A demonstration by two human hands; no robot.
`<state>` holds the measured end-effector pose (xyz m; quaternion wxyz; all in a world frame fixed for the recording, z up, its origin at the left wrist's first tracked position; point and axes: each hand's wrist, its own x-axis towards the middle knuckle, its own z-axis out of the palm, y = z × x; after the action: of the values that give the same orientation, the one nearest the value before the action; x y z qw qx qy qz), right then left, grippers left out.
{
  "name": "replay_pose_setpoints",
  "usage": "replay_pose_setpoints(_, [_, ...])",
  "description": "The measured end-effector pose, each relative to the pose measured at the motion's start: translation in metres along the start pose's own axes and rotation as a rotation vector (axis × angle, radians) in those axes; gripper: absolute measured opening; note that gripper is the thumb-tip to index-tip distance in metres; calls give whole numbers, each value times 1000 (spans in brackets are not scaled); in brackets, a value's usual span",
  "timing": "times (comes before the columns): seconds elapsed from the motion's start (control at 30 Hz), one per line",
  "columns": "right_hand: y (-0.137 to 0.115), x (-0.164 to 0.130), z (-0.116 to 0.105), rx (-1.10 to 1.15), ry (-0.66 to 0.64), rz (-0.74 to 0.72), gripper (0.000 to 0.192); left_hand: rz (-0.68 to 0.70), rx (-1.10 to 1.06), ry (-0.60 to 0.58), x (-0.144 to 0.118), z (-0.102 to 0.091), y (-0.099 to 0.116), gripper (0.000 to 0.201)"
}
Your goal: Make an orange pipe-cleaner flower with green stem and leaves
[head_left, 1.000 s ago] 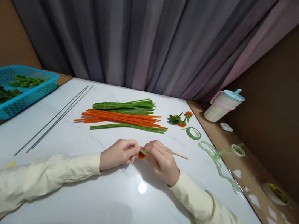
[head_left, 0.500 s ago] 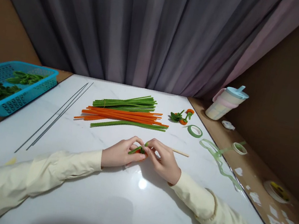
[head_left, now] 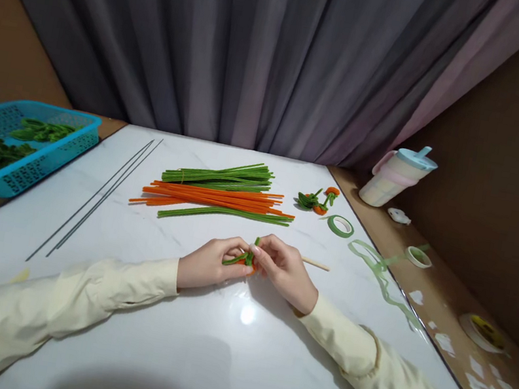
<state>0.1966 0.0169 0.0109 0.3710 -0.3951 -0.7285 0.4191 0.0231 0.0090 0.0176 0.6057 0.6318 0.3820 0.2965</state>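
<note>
fingertips of both hands, left hand [head_left: 208,264] and right hand [head_left: 282,270], pinch shut on a small orange and green pipe cleaner piece [head_left: 243,259] above the white table [head_left: 196,336]. one finished flower [head_left: 317,201] lies behind; many straight pipe cleaners [head_left: 219,198] look unused.

Left hand [head_left: 208,265] and right hand [head_left: 284,270] meet, fingertips pinched together.

The white counter [head_left: 170,312] carries two thin rods [head_left: 99,201] at left, a heap of green stems [head_left: 216,181] and orange stems [head_left: 213,200] in the middle, small finished flowers [head_left: 315,200], a green tape roll [head_left: 340,225] and a wooden stick [head_left: 315,263] toward the right.
</note>
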Motion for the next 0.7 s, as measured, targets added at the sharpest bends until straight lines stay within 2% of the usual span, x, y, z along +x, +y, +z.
replay_pose_setpoints(0.1, [-3,-1,-3,-169,41,-76,18,-146,-147,-7,3,-3,1,17])
replay_pose_setpoints(0.17, [-4,-2,-4,-286,64,-142,15,-190,-215,18,6,-4,2,18])
replay_pose_setpoints(0.27, [-4,-6,-6,-461,64,-271,11,-186,-283,75,8,-4,2,20])
replay_pose_setpoints(0.4, [-4,-7,-5,-842,31,-387,17,-167,-315,103,8,0,-1,19])
replay_pose_setpoints(0.57, [-9,-4,-1,-1218,-60,-442,33,-109,-308,129,5,3,-5,27])
replay_pose_setpoints(0.7, [-9,-1,-2,-1327,-166,-428,27,-81,-292,99,4,2,-6,31])
